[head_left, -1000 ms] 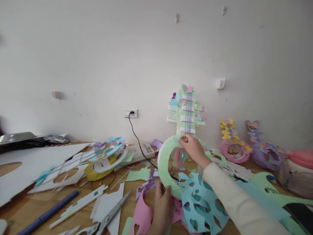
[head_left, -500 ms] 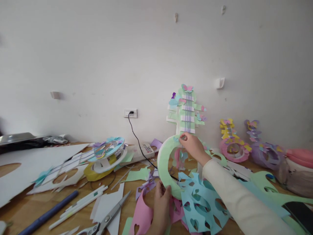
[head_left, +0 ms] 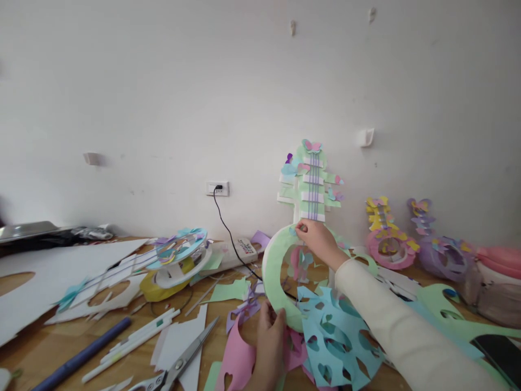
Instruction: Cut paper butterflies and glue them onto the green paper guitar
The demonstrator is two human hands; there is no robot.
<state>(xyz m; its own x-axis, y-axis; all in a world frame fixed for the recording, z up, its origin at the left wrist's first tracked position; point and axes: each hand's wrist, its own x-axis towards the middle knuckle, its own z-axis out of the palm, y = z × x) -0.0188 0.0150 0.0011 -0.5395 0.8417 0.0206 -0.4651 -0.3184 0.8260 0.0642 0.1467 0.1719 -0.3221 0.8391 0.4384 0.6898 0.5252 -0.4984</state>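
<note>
A paper guitar [head_left: 271, 266] with a pale green ring-shaped body stands upright before me. Purple strings [head_left: 313, 187] run down its neck, and a pink and blue paper butterfly [head_left: 312, 145] tops it. My left hand [head_left: 271, 336] grips the ring's lower edge between thumb and fingers. At the top of the ring, my right hand [head_left: 319, 237] is closed in a pinch at a small light-blue paper piece [head_left: 292, 231], which its fingertips partly cover. Cut blue paper [head_left: 337, 339] with heart-shaped holes lies below my right forearm, and pink paper [head_left: 236, 353] lies beside my left hand.
Scissors [head_left: 183, 358], white sticks [head_left: 134, 339] and a dark blue rod [head_left: 83, 353] lie to the left. Behind them rests a blue and yellow paper guitar [head_left: 179, 252]. Pink [head_left: 391, 250] and purple [head_left: 443, 258] paper guitars lean at the wall. A black cable [head_left: 228, 231] hangs from the socket.
My right hand has shifted slightly left along the top of the ring, covering more of the small light-blue piece. My left hand keeps its grip, and the guitar stays almost still.
</note>
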